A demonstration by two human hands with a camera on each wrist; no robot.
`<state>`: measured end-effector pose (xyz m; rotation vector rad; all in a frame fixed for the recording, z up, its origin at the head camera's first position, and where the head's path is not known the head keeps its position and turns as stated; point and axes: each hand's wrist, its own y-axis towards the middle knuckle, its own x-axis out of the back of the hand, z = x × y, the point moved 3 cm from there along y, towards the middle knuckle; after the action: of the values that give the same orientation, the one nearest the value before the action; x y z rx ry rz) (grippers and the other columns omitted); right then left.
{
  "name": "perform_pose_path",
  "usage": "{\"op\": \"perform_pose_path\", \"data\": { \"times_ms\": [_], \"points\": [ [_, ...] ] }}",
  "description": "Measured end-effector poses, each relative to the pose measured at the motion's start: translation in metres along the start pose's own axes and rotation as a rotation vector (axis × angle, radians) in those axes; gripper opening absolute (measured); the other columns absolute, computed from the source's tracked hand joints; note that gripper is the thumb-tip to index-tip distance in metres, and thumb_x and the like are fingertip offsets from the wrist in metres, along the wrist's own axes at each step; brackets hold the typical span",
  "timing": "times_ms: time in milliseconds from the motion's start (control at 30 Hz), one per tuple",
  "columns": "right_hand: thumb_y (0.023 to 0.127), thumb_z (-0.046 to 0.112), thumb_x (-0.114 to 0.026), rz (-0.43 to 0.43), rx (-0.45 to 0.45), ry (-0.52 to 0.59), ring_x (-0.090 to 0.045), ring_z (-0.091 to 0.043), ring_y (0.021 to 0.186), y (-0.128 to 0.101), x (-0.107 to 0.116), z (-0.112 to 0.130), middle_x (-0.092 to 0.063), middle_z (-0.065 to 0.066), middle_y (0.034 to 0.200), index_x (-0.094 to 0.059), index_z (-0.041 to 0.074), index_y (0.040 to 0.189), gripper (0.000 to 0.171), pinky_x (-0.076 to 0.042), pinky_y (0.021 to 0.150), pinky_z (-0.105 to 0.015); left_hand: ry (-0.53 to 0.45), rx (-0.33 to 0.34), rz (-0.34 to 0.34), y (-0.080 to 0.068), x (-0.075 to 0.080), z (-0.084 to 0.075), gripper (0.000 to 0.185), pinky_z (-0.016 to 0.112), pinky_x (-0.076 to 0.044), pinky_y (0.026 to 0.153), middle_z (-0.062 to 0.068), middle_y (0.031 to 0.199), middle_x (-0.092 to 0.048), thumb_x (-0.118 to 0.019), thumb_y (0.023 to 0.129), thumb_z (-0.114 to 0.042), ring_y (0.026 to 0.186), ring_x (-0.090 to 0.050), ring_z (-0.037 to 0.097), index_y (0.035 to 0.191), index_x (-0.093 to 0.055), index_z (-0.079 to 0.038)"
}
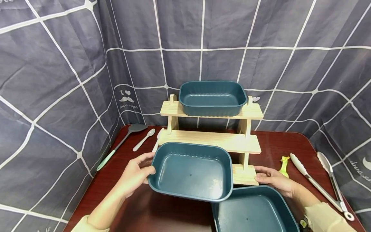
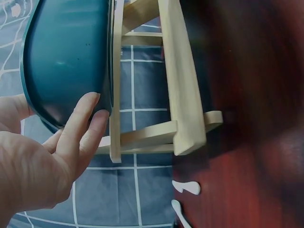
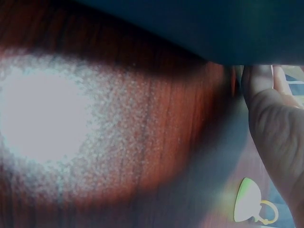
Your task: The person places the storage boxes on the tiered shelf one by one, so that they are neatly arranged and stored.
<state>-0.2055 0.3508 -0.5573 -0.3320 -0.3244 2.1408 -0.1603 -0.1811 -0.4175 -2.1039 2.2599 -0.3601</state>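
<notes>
Three teal trays, one wooden rack, two hands.
Left hand (image 1: 134,175) grips the middle tray (image 1: 191,170) over the table (image 1: 275,145); right hand (image 1: 273,181), fingers relaxed, rests by the rack (image 1: 211,140). One tray (image 1: 212,97) sits atop, one (image 1: 255,211) below.

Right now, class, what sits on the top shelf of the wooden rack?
One teal tray sits on the wooden rack, apparently empty; its near wall hides part of its floor.

Grey spatula (image 1: 123,141) and white spoon (image 1: 144,139) lie left on the counter (image 1: 275,145). Steel tongs (image 1: 321,180) and a green peeler (image 1: 284,166) lie right. Checked grey cloth (image 1: 58,64) hangs behind.
</notes>
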Motion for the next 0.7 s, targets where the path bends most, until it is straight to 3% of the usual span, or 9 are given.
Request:
{"op": "perform_pose_path", "data": {
  "times_ms": [267,533,700],
  "points": [
    [0.110,0.010,-0.050,0.024,0.006,0.018,-0.066,-0.021,0.113,0.000,0.000,0.001,-0.066,-0.007,0.127,-0.026,-0.008,0.156,0.055,-0.056,0.096,-0.035,0.021,-0.030,0.008,0.018,-0.010,-0.017,0.052,0.050,-0.063,0.070,0.020,0.131,-0.065,-0.065,0.090,0.000,0.099,-0.072,0.033,0.141,-0.061,-0.007],
    [0.110,0.007,-0.047,0.053,0.040,0.036,-0.067,-0.019,0.114,-0.001,-0.003,0.001,-0.068,-0.005,0.128,-0.029,-0.007,0.155,0.051,-0.056,0.097,-0.035,0.015,-0.081,0.031,0.040,-0.023,-0.026,0.049,0.051,-0.063,0.068,0.020,0.124,-0.068,-0.060,0.087,0.002,0.088,-0.074,0.033,0.136,-0.065,-0.006],
    [0.110,0.006,-0.047,0.052,0.047,0.035,-0.067,-0.018,0.113,-0.002,-0.003,0.001,-0.069,-0.005,0.127,-0.032,-0.005,0.155,0.048,-0.056,0.096,-0.034,0.022,-0.108,0.020,0.051,-0.030,-0.030,0.050,0.052,-0.063,0.068,0.019,0.120,-0.070,-0.060,0.086,0.003,0.089,-0.073,0.031,0.134,-0.067,-0.008]
  ]
}}
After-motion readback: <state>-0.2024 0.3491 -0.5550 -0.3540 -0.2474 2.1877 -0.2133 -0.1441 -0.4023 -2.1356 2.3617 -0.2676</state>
